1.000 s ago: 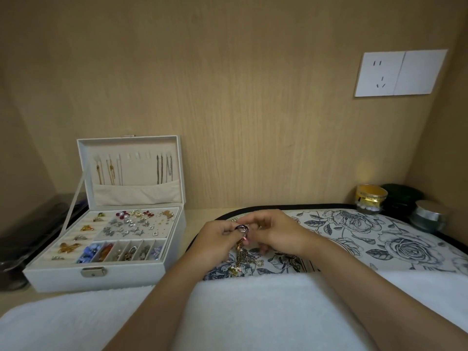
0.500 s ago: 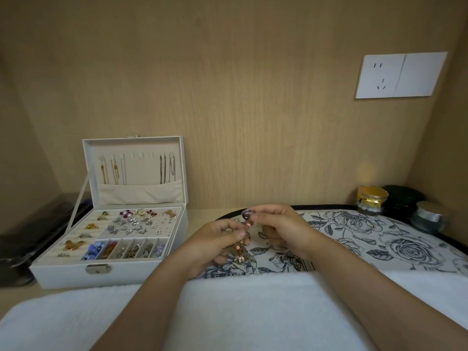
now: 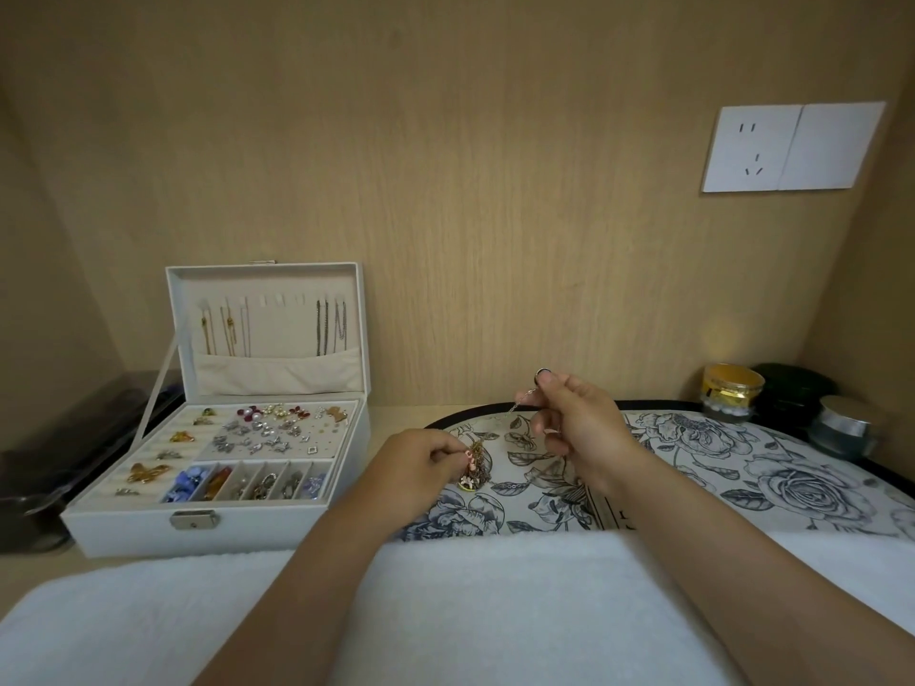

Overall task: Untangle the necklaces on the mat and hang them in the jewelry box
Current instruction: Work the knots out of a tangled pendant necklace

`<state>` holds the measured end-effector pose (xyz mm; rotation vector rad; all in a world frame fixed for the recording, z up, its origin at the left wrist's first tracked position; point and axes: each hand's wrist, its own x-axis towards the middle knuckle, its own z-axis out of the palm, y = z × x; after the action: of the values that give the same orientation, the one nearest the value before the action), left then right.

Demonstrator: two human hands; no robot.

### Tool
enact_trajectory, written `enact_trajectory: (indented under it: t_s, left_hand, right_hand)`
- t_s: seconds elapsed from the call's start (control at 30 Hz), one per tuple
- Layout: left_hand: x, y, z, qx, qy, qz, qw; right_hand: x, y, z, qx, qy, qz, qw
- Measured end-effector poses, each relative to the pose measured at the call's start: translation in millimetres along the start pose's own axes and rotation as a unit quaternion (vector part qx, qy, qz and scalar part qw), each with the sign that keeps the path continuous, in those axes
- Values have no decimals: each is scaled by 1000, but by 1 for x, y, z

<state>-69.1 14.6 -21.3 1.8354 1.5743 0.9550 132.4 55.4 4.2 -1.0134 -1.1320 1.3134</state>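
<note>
Over mat (image 3: 742, 462): right hand (image 3: 579, 418) pinches chain (image 3: 520, 403) (raised end); left hand (image 3: 421, 458), lower, pinches necklace tangle (image 3: 475, 462).

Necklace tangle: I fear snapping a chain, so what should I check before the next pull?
1. Right hand pinches the chain near its ring end: ok.
2. Left hand holds the tangle: ok.
3. Chain clear of knots: cannot tell.
4. Tangle over the mat: ok.
5. Jewelry box open, with middle hooks free: ok.
</note>
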Motion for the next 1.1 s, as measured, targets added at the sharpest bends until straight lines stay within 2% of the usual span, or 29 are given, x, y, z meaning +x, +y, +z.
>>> enact_trajectory:
  t_s: [0.13, 0.23, 0.3, 0.37, 0.47, 0.53, 0.57, 0.7, 0.77, 0.8, 0.83, 0.9, 0.97, 1.0, 1.1]
  left_hand:
    - [3, -1, -3, 16, 17, -11, 1000]
    - [6, 1, -4, -124, 28, -68, 990]
    - [8, 0, -7, -193, 49, -101, 975]
    - [6, -1, -11, -171, 68, -107, 977]
    - [-1, 1, -10, 34, 80, -65, 994]
    - [-4, 3, -6, 129, 80, -39, 988]
    - [-4, 3, -4, 143, 79, -42, 986]
    - [0, -2, 4, 179, 77, -58, 979]
    - [1, -6, 7, 189, 88, -35, 977]
    - [2, -8, 7, 187, 95, -12, 978]
    - [3, -9, 8, 191, 100, 14, 976]
    - [4, -10, 7, 198, 102, 63, 973]
    - [4, -8, 7, 203, 77, 110, 970]
    - [3, -7, 9, 206, 58, 123, 969]
    - [3, -5, 13, 199, 30, 118, 972]
  right_hand:
    - [2, -2, -2, -38, 20, -9, 999]
    - [3, -3, -6, -179, 30, -63, 981]
    - [5, -3, -14, -297, 36, -101, 949]
    - [6, -5, -25, -443, 23, -106, 890]
    - [5, -8, -34, -667, 13, -62, 743]
    - [5, -8, -36, -742, 15, -54, 668]
    - [5, -7, -36, -759, 19, -53, 648]
    - [5, -3, -39, -794, 31, -61, 604]
    - [6, 2, -37, -822, 32, -114, 557]
    - [6, 6, -35, -819, 26, -152, 553]
    - [6, 8, -31, -798, 12, -192, 571]
    - [2, 9, -21, -713, -52, -247, 654]
    - [-5, 9, -10, -624, -139, -217, 738]
    - [-8, 11, -6, -605, -172, -200, 751]
    - [-6, 19, -3, -624, -184, -211, 730]
